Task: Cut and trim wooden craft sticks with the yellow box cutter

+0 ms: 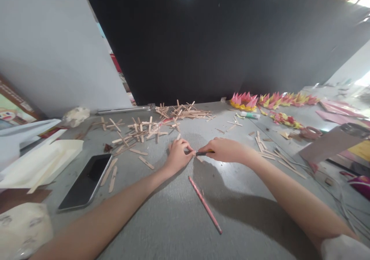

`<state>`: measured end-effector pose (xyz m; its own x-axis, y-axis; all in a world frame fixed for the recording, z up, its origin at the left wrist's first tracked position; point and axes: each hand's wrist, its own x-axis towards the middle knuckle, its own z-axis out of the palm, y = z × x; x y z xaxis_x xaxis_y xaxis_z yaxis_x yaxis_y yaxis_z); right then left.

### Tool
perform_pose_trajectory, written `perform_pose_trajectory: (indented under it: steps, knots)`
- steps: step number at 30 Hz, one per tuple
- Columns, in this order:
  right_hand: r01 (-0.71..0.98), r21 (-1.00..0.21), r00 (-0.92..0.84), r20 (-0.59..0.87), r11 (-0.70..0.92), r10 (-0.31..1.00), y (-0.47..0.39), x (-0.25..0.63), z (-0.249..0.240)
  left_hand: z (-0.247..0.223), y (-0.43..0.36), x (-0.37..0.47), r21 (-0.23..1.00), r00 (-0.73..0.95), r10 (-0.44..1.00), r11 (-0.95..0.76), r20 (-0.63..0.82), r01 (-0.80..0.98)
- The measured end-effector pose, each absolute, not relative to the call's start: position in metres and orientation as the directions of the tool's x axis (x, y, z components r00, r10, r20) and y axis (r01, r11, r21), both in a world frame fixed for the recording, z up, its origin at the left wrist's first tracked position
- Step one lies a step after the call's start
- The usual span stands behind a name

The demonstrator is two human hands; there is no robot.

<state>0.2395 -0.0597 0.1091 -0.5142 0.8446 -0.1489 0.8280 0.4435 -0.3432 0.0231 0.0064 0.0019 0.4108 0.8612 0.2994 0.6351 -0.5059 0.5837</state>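
Near the middle of the grey table [162, 217], my left hand [179, 154] is closed on a small wooden craft stick [199, 158], pressed down at the tabletop. A second stick end [178, 136] shows just above its knuckles; whether it is the same stick I cannot tell. My right hand [224, 149] grips a dark utility knife with a yellow part [206, 152], and the knife's tip meets the stick beside my left fingertips. A pink pencil [205, 205] lies on the table below both hands.
Craft sticks [187, 111], many crossed, lie behind my left hand. A phone [86, 181] and a pale tray [63, 156] are at left. Pink and yellow folded-paper pieces [244, 101], a glue stick [250, 115] and a tape roll [311, 132] are at right. A black panel [219, 40] stands behind.
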Motion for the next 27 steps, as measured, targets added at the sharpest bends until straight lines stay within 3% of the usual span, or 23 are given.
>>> perform_pose_trajectory:
  steps: [16,27]
  knots:
    - [0.843,-0.280,-0.505,-0.120,0.459,0.855,-0.0600,0.2389,0.1041,0.0079,0.0031,0.0245,0.585,0.393,0.875,-0.483,0.284,0.651]
    - [0.867,-0.228,-0.485,-0.178,0.444,0.856,-0.0623,0.2361,0.1099,0.0094,0.0016,0.0245,0.561,0.401,0.881,-0.469,0.250,0.682]
